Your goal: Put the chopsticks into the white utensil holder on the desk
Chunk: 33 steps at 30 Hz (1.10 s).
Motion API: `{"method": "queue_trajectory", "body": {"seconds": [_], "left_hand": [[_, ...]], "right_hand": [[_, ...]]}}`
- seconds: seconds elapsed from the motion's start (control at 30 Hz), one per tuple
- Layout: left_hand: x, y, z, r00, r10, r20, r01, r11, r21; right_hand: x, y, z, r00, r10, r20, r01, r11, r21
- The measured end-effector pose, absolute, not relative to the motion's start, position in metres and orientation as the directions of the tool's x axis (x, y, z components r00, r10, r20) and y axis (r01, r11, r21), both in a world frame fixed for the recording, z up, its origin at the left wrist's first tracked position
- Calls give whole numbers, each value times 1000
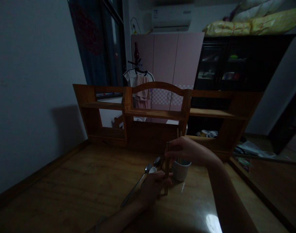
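A pair of chopsticks point(167, 165) stands nearly upright between my hands, over the desk. My right hand point(186, 149) pinches their upper part from the right. Lower down, my left hand point(154, 186) has its fingers closed around them. Just right of the chopsticks is a pale, speckled cup point(181, 171), partly behind my right hand. More chopsticks point(178, 133) rise out of this cup. A long-handled metal spoon point(134, 187) lies left of my left hand. Beyond the fingers are a second metal spoon point(157, 160) and a white spoon point(152, 170), their handles partly hidden.
The wooden desk point(89, 181) meets a wall on the left. A wooden shelf unit point(155, 114) runs along its back edge. A raised rim point(257, 191) borders the right side. Light glares off the desktop near my right forearm. The room is dim.
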<state>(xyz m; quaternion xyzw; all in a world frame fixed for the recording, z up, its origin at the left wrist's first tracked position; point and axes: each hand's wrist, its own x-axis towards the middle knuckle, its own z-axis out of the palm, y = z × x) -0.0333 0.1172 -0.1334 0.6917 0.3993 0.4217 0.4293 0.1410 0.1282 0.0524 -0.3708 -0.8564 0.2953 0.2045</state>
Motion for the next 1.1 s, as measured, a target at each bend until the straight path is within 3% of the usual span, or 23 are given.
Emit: {"method": "queue_trajectory", "body": {"seconds": [0.8, 0.97, 1.1], "left_hand": [[-34, 111, -124, 347, 901, 261, 121, -319, 940], [-31, 104, -117, 369, 890, 269, 90, -322, 942], [-29, 101, -114, 366, 898, 242, 103, -298, 949]], "right_hand": [[141, 129, 54, -663, 741, 109, 476, 529, -702], [153, 126, 63, -587, 802, 111, 506, 471, -723], [189, 116, 77, -380, 904, 195, 468, 370, -803]]}}
